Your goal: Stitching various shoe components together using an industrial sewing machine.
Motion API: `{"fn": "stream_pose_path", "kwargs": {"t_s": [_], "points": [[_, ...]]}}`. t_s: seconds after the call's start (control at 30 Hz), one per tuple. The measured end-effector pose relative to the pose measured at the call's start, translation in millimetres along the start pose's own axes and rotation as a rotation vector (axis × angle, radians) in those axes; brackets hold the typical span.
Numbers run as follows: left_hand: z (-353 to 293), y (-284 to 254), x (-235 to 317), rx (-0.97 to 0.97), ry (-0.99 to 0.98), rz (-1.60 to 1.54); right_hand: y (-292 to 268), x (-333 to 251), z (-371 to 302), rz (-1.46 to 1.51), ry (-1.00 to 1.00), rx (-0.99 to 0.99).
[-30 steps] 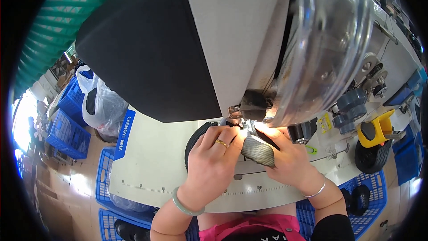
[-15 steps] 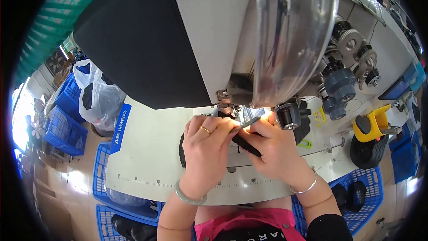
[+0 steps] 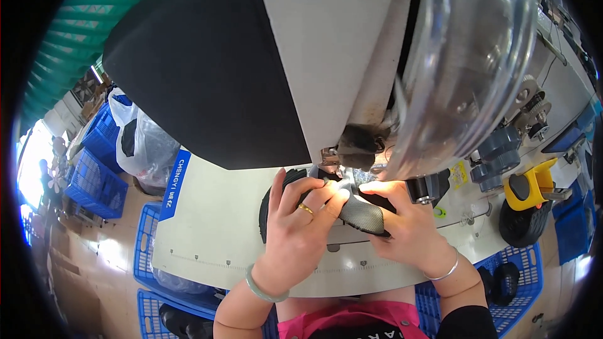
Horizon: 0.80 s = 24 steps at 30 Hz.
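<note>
Both hands are at the work area of a sewing machine, just below its metal presser foot. Between them lies a grey mesh fabric piece with a black edge. My left hand, with a gold ring, pinches its left end between thumb and fingers. From the other side my right hand grips the piece, thumb and forefinger near the needle area. Partly behind my left hand a black piece lies on the pale table. The needle itself is hidden.
A clear plastic guard hangs at the right of the machine head. Further right are a yellow holder and a round black object. Blue crates stand below the table. A white plastic bag is at the left.
The fabric has been turned so its grey mesh face shows; before, mostly a black edge did. My left fingers have spread somewhat. The machine appears further right after the view shifted.
</note>
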<state>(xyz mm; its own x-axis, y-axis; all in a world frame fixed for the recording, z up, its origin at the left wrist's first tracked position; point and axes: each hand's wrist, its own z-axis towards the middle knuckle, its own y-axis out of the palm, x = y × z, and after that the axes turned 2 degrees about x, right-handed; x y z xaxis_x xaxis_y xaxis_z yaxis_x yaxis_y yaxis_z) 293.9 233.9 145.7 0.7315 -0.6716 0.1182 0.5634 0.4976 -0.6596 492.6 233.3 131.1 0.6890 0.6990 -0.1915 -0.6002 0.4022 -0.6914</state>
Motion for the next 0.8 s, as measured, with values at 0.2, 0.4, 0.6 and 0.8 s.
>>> {"fn": "stream_pose_path", "kwargs": {"t_s": [0.2, 0.4, 0.6, 0.8], "points": [[0.5, 0.9, -3.3, 0.002, -0.006, -0.039, 9.6, 6.2, -3.0, 0.056, -0.047, 0.068], [4.1, 0.5, 0.0, 0.008, 0.002, 0.033, 14.6, 2.4, -0.5, 0.026, -0.033, 0.078], [9.4, 4.6, -17.6, 0.035, -0.408, -0.456, 4.0, -5.4, 16.7, 0.134, 0.083, -0.017], [9.6, 1.9, -4.2, 0.082, -0.165, -0.210, -1.4, -4.6, 15.6, 0.116, 0.037, -0.044]]}}
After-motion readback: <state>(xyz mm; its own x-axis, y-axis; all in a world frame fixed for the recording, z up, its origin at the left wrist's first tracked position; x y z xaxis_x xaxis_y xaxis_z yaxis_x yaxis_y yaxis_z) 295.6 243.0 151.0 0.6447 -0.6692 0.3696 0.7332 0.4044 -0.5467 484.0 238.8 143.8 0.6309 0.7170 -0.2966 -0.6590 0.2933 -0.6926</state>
